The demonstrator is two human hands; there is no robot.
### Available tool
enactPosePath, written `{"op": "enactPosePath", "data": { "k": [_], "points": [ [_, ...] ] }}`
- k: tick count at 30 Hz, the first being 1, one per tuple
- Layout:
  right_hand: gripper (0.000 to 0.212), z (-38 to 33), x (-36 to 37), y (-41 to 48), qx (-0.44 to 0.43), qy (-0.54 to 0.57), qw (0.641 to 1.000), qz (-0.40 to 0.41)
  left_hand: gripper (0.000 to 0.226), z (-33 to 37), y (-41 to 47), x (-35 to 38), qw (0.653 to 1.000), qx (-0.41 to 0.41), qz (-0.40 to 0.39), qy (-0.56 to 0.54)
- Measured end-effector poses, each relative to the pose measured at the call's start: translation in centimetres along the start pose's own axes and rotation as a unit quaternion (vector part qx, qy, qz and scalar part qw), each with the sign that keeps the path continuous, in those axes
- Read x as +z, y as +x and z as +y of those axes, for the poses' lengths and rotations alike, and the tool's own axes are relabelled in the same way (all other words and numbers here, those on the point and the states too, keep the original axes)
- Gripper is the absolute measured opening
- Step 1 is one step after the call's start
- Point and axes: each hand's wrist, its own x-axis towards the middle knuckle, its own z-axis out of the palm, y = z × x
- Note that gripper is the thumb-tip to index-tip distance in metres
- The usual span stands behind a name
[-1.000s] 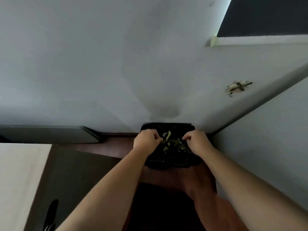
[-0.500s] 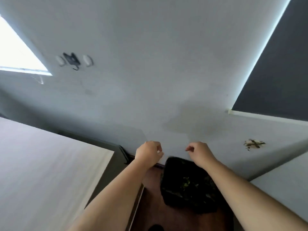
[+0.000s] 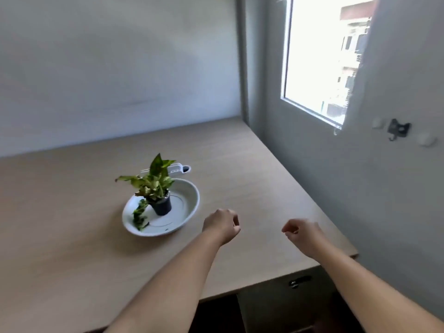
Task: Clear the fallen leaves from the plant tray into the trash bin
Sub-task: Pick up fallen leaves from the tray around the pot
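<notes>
A cluster of fallen leaves (image 3: pixel 139 216) is seen in the white plant tray (image 3: pixel 189 207), on its left side beside the black pot (image 3: pixel 161 205), mid-table. Both the left hand (image 3: pixel 222 224) and right hand (image 3: pixel 301 233) are loosely curled, nothing held. The leaves are judged light, limp and easily torn; a gentle pinch at the bunch is advised.
</notes>
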Motion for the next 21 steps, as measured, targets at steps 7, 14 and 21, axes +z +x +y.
{"op": "enactPosePath", "data": {
  "k": [7, 14, 21],
  "points": [
    [0.016, -13.8, 10.0, 5.0, -0.108, -0.036, 0.99, -0.079, 0.014, -17.9, -1.8, -4.2, 0.989, -0.143, 0.031, -0.033],
    [0.02, -22.9, 19.5, 10.5, -0.129, -0.068, 0.98, -0.138, 0.015, -30.2, 1.7, -6.0, 0.986, -0.152, 0.01, -0.072],
    [0.02, -26.0, 25.4, 14.0, -0.107, -0.161, 0.958, -0.213, 0.04, -33.6, 5.9, -5.7, 0.992, -0.095, -0.087, 0.002]
  ]
}}
